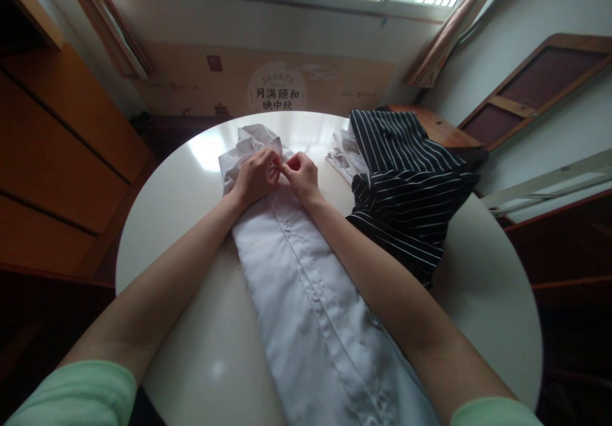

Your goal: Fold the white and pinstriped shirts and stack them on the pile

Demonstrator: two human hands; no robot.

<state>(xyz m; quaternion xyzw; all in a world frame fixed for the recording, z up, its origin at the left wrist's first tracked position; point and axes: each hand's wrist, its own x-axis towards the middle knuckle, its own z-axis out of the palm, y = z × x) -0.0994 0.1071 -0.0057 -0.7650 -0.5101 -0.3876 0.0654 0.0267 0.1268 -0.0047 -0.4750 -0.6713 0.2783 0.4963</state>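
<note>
Pinching the placket just below the collar, the left hand (255,174) and right hand (302,174) meet fingertip to fingertip on a white shirt (306,292) laid lengthwise across a round white table (182,177). Both hands are closed on the cloth near the top button, thumbs and forefingers together. The thin, limp fabric looks light and likely to crease or slide on the glossy tabletop; the firmer collar and button strip offer the surest hold. To the right, a black striped garment (406,183) lies heaped near the table's edge.
</note>
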